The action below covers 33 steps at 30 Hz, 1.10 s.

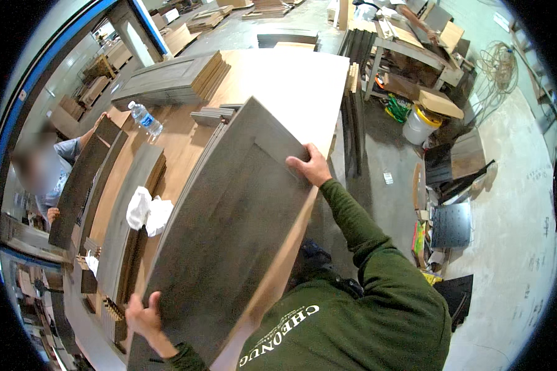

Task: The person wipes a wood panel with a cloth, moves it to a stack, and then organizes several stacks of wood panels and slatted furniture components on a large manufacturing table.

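At the counter's (182, 139) left edge, a co-worker (68, 149) holds a long dark board (83, 182). Rightward, crumpled white wads (140, 207) lie by a narrow board stack (119, 232), and a bottle (146, 119) stands toward the far left corner. The left hand (145, 321) clasps the left side of a grey-brown panel (229, 216) along the counter's right edge, apparently tilted; the right hand (314, 166) grasps its upper right side.

The lower end of your dark panel (229, 204) was cut off by the bottom edge, as was your left sleeve (190, 360). The panel hid part of the tabletop (182, 143). The co-worker's head (36, 162) was blurred; markings on the white floor slip (388, 179) were illegibly small.
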### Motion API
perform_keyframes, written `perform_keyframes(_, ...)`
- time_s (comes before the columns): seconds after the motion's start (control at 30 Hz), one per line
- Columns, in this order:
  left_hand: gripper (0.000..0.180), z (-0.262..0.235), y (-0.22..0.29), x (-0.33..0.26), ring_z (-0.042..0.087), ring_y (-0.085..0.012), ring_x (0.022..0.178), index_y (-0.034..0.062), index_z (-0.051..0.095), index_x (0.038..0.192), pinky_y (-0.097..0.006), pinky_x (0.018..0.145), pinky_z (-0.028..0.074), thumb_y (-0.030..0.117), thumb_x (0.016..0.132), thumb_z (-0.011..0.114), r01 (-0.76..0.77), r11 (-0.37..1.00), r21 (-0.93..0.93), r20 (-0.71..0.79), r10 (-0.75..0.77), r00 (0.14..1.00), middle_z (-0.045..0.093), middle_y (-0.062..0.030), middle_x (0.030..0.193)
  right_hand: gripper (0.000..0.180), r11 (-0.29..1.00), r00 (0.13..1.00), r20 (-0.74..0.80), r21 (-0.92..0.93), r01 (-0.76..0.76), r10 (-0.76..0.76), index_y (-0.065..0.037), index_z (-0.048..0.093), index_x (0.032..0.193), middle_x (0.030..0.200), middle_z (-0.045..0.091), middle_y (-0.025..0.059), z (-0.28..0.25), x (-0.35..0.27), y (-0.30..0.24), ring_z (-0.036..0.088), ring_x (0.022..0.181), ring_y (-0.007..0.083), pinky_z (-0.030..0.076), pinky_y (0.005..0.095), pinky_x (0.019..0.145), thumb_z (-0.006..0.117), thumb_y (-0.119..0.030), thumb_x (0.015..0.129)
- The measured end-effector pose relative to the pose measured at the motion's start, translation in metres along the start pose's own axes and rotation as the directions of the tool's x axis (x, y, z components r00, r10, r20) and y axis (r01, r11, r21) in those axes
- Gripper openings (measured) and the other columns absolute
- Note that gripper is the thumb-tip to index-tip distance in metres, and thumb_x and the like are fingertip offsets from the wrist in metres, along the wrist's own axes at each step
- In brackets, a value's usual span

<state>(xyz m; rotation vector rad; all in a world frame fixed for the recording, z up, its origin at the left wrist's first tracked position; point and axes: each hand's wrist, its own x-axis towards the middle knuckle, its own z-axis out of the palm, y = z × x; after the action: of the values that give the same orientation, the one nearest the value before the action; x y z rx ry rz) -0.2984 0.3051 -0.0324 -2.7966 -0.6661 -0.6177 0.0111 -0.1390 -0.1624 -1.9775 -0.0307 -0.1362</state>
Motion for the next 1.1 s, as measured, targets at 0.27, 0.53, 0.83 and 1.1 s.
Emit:
perform_keyframes(0.27,0.066,-0.037,0.001,-0.036,0.051,-0.0342,0.070,0.0040,0.052,0.075,-0.041,0.062,0.037,0.070,0.077,0.051,-0.154,0.986,-0.070,-0.189,0.139,0.972,0.049,-0.0110,0.072,0.066,0.909,0.953,0.204,0.397,0.127,-0.222,0.000,0.041,0.130,0.123,0.051,0.0148,0.032,0.028,-0.019,0.050,0.114,0.0232,0.043,0.0350,0.096,0.071,-0.029,0.080)
perform_keyframes(0.53,0.058,-0.041,0.012,-0.013,0.059,-0.0303,0.068,0.0072,0.060,0.075,-0.039,0.060,0.044,0.063,0.063,0.069,-0.176,0.980,-0.089,-0.133,0.163,0.978,0.059,-0.0099,0.072,0.055,0.781,0.895,0.276,0.614,0.118,-0.351,0.004,0.041,0.134,0.133,0.048,0.0149,0.058,0.060,-0.001,0.041,0.125,0.0258,0.029,0.0362,0.107,0.058,-0.020,0.087)
perform_keyframes(0.83,0.057,-0.080,0.022,0.015,0.062,-0.0294,0.070,0.0071,0.061,0.082,-0.038,0.062,0.047,0.060,0.063,0.070,-0.147,0.954,-0.260,-0.090,0.127,0.988,0.063,-0.0087,0.074,0.050,0.753,0.827,-0.220,0.342,0.562,-0.517,-0.001,0.045,0.124,0.119,0.049,0.0093,-0.002,0.038,-0.145,0.046,0.111,0.0192,0.038,0.0375,0.094,0.066,-0.028,0.087)
perform_keyframes(1.1,0.061,-0.022,0.075,0.015,0.061,-0.0246,0.062,0.0100,0.051,0.068,-0.036,0.062,0.039,0.067,0.056,0.068,-0.078,0.971,-0.228,-0.138,0.047,0.989,0.058,-0.0065,0.061,0.072,0.355,0.334,0.457,-0.043,0.934,-0.824,-0.007,0.055,0.114,0.118,0.057,0.0123,0.074,-0.080,-0.250,0.053,0.112,0.0277,0.037,0.0428,0.098,0.084,-0.036,0.055)
